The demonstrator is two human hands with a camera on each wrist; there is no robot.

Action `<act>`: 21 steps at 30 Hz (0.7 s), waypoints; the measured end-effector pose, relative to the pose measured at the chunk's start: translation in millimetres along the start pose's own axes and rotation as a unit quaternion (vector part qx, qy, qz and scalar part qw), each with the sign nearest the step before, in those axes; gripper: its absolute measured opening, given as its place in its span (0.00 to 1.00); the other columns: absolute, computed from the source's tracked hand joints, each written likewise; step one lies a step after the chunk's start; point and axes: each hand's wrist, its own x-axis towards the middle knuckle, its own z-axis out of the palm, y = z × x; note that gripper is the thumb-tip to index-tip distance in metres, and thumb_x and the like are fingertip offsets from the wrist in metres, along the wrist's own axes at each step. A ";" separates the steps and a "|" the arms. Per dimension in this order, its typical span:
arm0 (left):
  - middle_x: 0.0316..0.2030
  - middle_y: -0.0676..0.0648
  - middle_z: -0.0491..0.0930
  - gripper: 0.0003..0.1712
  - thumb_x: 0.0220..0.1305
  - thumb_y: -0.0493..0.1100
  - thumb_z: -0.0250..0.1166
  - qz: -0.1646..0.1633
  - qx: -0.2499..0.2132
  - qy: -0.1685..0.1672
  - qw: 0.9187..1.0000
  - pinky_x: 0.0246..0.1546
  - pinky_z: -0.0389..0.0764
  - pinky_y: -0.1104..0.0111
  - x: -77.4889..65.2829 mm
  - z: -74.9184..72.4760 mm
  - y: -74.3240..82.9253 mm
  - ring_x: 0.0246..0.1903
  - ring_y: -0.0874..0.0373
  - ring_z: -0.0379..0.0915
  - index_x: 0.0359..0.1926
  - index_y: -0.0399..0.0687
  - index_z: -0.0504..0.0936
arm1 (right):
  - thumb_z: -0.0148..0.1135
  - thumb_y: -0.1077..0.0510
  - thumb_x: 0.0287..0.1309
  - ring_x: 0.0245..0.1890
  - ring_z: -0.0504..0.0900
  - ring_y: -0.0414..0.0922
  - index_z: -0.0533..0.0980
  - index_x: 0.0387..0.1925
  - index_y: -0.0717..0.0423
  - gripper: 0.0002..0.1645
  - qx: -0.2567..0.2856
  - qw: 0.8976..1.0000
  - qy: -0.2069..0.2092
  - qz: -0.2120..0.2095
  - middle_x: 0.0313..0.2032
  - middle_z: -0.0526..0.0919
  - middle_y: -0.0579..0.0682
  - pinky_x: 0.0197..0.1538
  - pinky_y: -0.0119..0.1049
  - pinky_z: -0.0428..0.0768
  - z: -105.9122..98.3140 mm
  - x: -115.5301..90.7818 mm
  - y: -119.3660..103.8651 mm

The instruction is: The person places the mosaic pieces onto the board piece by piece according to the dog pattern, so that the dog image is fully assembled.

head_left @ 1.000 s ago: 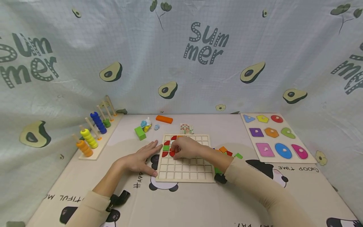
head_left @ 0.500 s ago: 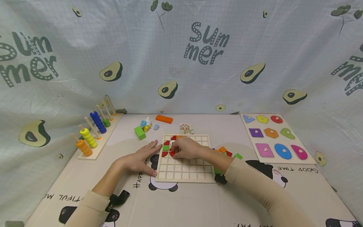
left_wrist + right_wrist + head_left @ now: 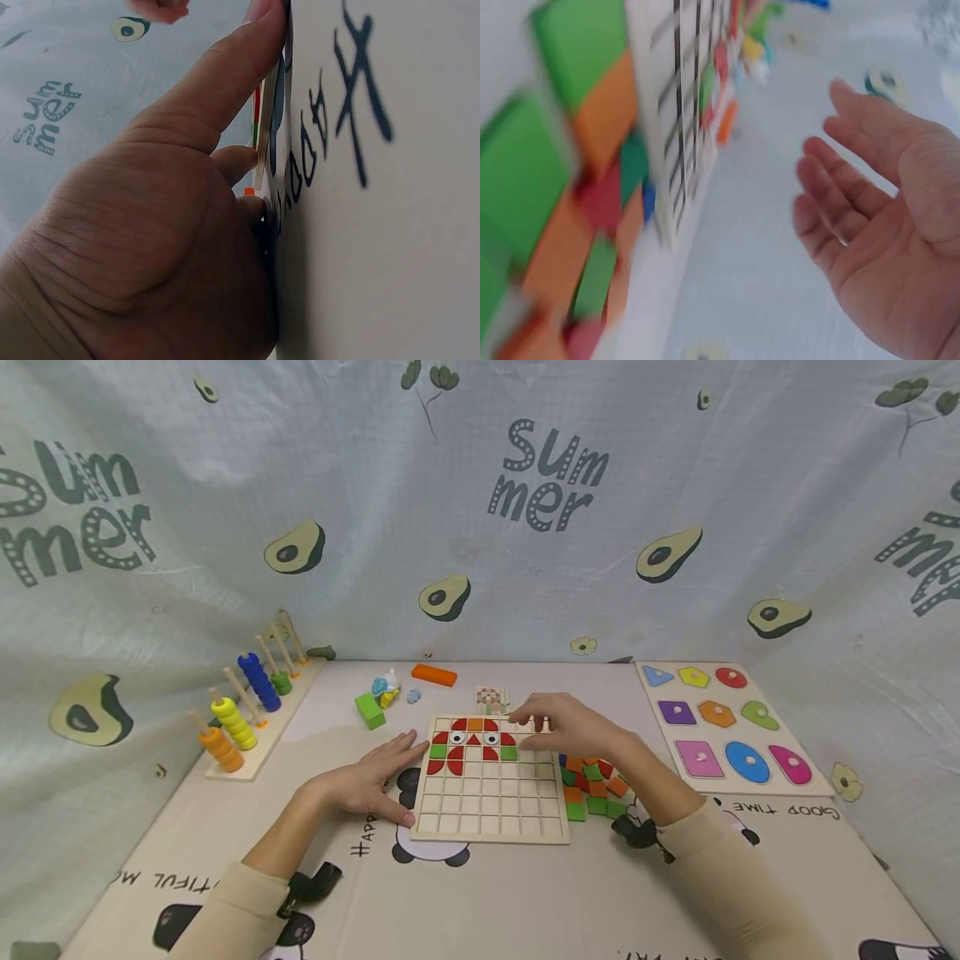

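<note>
A wooden grid board (image 3: 491, 814) lies on the table. Its upper left cells hold red quarter-round tiles (image 3: 455, 767), a green square tile (image 3: 508, 753), an orange tile (image 3: 475, 724) and two eye tiles (image 3: 491, 738). My left hand (image 3: 360, 783) rests on the table, fingers and thumb spread along the board's left edge; the left wrist view shows its palm side (image 3: 142, 225). Above the board's upper right part hovers my right hand (image 3: 570, 727), fingers loosely bent. In the right wrist view that hand (image 3: 885, 202) holds nothing.
Loose colored tiles (image 3: 597, 789) lie right of the board. Behind it are a picture card (image 3: 492, 700), an orange block (image 3: 434, 675), a green block (image 3: 371, 711) and a small figure (image 3: 387, 688). A bead stacker (image 3: 258, 718) stands left, a shape puzzle (image 3: 738, 727) right.
My right hand has lifted off the board's left part and moved right and up, uncovering the eye tiles and other tiles. The left hand stays in place.
</note>
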 end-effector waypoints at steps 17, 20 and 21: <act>0.76 0.54 0.34 0.67 0.36 0.72 0.73 -0.008 -0.002 0.000 1.000 0.70 0.39 0.43 1.2 1.7 0.4 0.74 0.50 0.26 0.75 0.68 0.47 | 0.66 0.64 0.56 0.35 0.78 0.45 0.84 0.43 0.51 0.13 0.063 0.993 -0.059 0.081 0.42 0.82 0.48 0.37 0.35 0.82 -18.7 -63.8 76.8; 0.76 0.54 0.33 0.67 0.36 0.72 0.73 -0.008 -0.003 -0.002 1.000 0.70 0.39 0.44 1.5 1.4 0.8 0.74 0.51 0.25 0.75 0.68 0.47 | 0.66 0.64 0.56 0.33 0.78 0.46 0.85 0.41 0.51 0.11 0.079 0.992 -0.066 0.076 0.42 0.79 0.49 0.35 0.35 0.83 -13.8 -63.2 82.1; 0.76 0.54 0.33 0.67 0.36 0.72 0.73 -0.007 -0.002 -0.002 1.000 0.70 0.39 0.44 1.5 1.3 0.8 0.74 0.51 0.25 0.75 0.68 0.47 | 0.66 0.64 0.56 0.32 0.78 0.46 0.85 0.41 0.50 0.11 0.082 0.991 -0.066 0.077 0.41 0.79 0.49 0.35 0.35 0.83 -12.8 -63.0 83.0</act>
